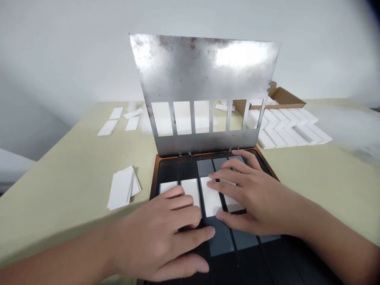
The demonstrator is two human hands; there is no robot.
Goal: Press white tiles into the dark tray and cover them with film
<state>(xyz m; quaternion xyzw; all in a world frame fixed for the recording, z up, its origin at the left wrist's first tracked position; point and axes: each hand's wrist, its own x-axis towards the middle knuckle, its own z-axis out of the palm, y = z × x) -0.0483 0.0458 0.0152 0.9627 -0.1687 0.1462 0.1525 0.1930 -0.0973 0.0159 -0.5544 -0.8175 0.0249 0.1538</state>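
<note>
A dark tray (166, 168) with an orange rim lies in front of me, and several white rectangular cards (211, 198) lie side by side on it. My left hand (166, 237) rests flat over the left cards, fingers stretched out. My right hand (246, 194) lies spread over the right cards, its fingertips touching a card near the middle. A hinged metal plate (204, 71) with several slots stands raised behind the tray.
A small stack of white cards (121, 189) lies left of the tray. Loose cards (108, 127) lie at the far left. Rows of white cards (291, 128) and an open cardboard box (285, 97) are at the back right. The table top (71, 174) is pale yellow.
</note>
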